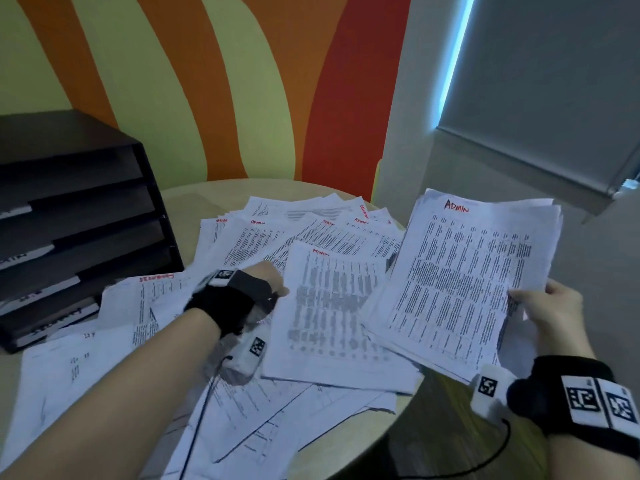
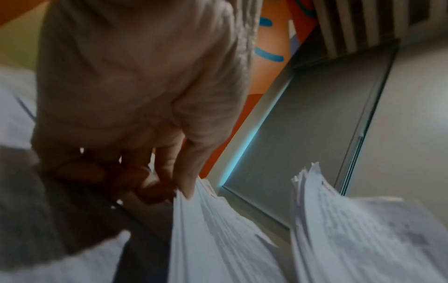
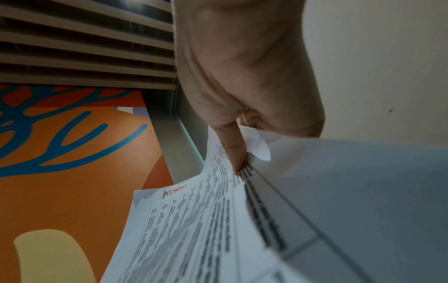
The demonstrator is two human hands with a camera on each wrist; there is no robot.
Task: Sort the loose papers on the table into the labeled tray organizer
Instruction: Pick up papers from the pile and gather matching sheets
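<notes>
Loose printed papers cover the round table, several marked ADMIN in red. My right hand pinches a thick stack of ADMIN sheets at its near right edge and holds it tilted above the table's right side; in the right wrist view the thumb presses on that stack. My left hand pinches the left edge of another ADMIN sheet in the middle; the left wrist view shows my fingers curled on the edge of a sheaf. The black tray organizer stands at the left.
The organizer has several stacked slots with white labels on their fronts, too blurred to read. More sheets lie in front of it. The table's edge curves close on the right. A striped wall stands behind, a window blind at the right.
</notes>
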